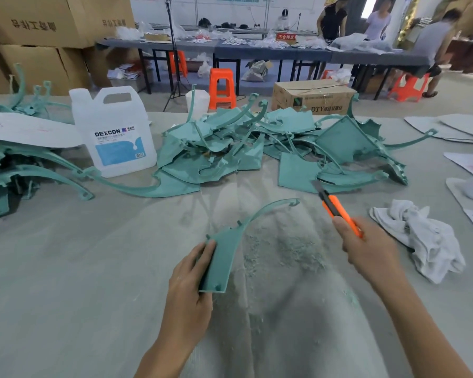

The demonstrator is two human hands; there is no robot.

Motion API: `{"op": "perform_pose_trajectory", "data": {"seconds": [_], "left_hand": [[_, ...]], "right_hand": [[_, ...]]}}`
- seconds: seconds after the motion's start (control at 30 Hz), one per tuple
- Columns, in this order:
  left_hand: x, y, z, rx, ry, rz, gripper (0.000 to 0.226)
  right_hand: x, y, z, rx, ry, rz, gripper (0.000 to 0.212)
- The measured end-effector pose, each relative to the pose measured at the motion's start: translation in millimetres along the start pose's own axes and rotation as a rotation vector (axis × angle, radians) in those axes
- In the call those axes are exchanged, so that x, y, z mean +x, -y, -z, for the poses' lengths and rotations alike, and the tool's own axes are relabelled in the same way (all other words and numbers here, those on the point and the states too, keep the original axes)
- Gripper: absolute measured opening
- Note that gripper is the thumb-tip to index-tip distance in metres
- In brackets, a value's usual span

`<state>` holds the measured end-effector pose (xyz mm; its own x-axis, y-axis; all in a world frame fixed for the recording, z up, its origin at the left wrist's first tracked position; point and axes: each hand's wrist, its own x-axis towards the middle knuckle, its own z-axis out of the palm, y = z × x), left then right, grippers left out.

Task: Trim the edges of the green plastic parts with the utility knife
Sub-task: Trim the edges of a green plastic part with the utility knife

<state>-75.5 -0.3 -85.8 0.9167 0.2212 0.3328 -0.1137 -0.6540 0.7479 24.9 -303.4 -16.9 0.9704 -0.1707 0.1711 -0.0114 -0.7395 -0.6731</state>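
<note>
My left hand (187, 279) grips the wide lower end of a green plastic part (224, 252), whose thin curved arm sweeps up and to the right. My right hand (366, 246) holds an orange utility knife (336, 208) with its blade out, pointing up and left. The blade is apart from the held part, to the right of its curved tip. A big heap of green plastic parts (257, 151) lies across the middle of the table. Another stack of green parts (17, 165) sits at the left edge.
A white DEXCON jug (115, 132) stands left of the heap. A crumpled white rag (421, 236) lies at the right, with paper sheets (467, 162) beyond it. Green shavings (281, 257) are scattered between my hands. Cardboard boxes, orange stools and people at tables fill the background.
</note>
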Motion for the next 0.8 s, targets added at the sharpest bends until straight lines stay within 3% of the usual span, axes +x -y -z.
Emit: {"op": "perform_pose_trajectory", "data": {"seconds": [0.07, 0.17, 0.23, 0.3, 0.43, 0.6, 0.67, 0.8], "left_hand": [[-0.3, -0.7, -0.8, 0.018, 0.016, 0.011, 0.087], [-0.9, -0.8, 1.1, 0.025, 0.024, 0.011, 0.088], [-1.2, -2.0, 2.0, 0.03, 0.038, 0.009, 0.087], [-2.5, -1.3, 2.2, 0.028, 0.044, -0.002, 0.085], [-2.0, 4.2, 1.7, -0.066, 0.002, -0.025, 0.082], [0.1, -9.3, 14.2, -0.295, -0.153, 0.137, 0.031], [4.2, -23.6, 29.2, -0.306, -0.214, 0.112, 0.025], [18.1, -57.7, 76.9, -0.262, -0.219, 0.047, 0.026]], "right_hand": [[-29.3, 22.2, -3.3, 0.108, 0.122, 0.134, 0.041], [-63.1, 35.2, -12.7, 0.068, 0.377, 0.321, 0.045], [-51.4, 27.9, -13.5, -0.018, 0.303, 0.291, 0.038], [-25.7, 15.3, -12.2, -0.139, 0.179, 0.13, 0.032], [2.5, -8.9, -5.6, -0.237, 0.034, -0.072, 0.041], [-14.6, 18.1, -5.4, 0.108, -0.068, 0.07, 0.03], [-24.9, 42.9, -5.0, 0.207, -0.088, 0.173, 0.012], [-36.4, 78.4, -1.2, 0.252, -0.033, 0.26, 0.03]]}}
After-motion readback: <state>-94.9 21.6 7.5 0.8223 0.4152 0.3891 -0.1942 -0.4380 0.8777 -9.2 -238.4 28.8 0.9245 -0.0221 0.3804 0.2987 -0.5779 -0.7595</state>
